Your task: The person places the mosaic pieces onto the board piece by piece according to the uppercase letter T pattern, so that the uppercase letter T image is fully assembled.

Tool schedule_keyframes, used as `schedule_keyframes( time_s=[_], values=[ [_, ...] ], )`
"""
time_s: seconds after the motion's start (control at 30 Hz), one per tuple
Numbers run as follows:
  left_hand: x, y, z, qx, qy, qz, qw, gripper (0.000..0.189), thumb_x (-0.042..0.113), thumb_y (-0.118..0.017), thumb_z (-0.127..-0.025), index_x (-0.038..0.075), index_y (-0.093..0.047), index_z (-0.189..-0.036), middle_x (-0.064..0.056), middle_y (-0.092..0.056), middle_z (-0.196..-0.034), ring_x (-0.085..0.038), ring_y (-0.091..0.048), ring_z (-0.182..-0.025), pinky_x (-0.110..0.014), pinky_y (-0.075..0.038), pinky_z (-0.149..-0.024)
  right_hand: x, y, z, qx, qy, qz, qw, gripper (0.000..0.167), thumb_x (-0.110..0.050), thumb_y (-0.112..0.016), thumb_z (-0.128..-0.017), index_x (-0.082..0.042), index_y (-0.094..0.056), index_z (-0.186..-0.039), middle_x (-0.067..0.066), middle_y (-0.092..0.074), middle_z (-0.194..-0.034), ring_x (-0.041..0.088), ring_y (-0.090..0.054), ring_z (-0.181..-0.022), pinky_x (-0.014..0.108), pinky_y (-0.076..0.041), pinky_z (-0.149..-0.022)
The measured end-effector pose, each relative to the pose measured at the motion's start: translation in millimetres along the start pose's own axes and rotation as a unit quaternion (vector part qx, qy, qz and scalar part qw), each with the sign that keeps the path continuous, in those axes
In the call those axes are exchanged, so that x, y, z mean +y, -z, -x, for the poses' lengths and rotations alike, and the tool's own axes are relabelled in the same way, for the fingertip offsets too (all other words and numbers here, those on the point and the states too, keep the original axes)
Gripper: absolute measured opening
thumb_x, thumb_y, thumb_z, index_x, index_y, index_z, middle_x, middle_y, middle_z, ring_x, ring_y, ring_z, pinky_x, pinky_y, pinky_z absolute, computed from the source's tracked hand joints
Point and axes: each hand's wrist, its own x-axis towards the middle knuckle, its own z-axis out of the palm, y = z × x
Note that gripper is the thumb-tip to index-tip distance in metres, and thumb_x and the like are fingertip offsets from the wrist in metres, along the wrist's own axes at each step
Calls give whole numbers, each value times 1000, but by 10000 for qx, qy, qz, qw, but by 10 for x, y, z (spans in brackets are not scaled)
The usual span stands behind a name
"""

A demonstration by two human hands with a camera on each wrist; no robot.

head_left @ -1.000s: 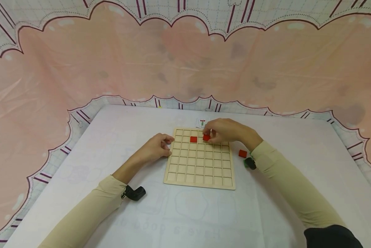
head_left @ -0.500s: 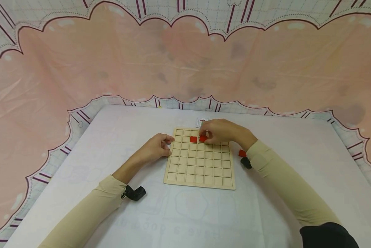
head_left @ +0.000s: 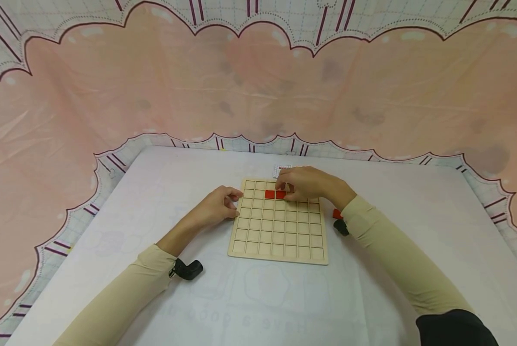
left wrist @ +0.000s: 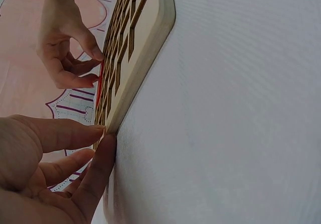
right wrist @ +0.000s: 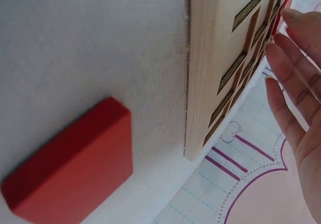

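A square wooden grid board (head_left: 278,240) lies on the table with two red square tiles side by side in its second row from the far edge. My left hand (head_left: 217,205) holds the board's left edge with thumb and fingers, as the left wrist view shows close up. Over the far part of the board, my right hand (head_left: 306,183) has thumb and finger at the right-hand red tile (head_left: 280,194), which lies level with its neighbour, the left-hand red tile (head_left: 269,194). The right hand covers part of the board's far right cells.
Another red tile (right wrist: 75,169) lies on the table right of the board, partly behind the right wrist's black camera (head_left: 341,227) in the head view. A small printed grid card (head_left: 281,171) sits just beyond the board. Patterned cloth (head_left: 258,86) hangs behind the table.
My right hand has moved left and brought its red tile down beside the other tile on the board. The left hand and the board have stayed put.
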Motion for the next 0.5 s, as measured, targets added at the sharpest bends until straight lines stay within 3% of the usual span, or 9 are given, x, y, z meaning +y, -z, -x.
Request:
schedule_keyframes(
  time_s=[0.4,0.5],
  values=[
    [-12,4,-13,-17,-107,-36,9999,52,-10,-71,-85,-8,-56,-135,-19,-50,-123,-18,-55,-89,-24,-50,-71,32,8,104,192,113,28,9997,26,-24,-72,-94,-16,-71,-118,-3,-66,-109,10,-61,-88,32,-53,-78],
    [-10,12,-16,-3,-109,-49,9999,52,-10,-71,-86,-8,-56,-135,-20,-50,-123,-18,-55,-90,-24,-50,-72,48,22,152,197,-21,-96,9998,25,-26,-72,-94,-16,-71,-118,-4,-66,-112,10,-61,-91,33,-53,-80]
  ],
)
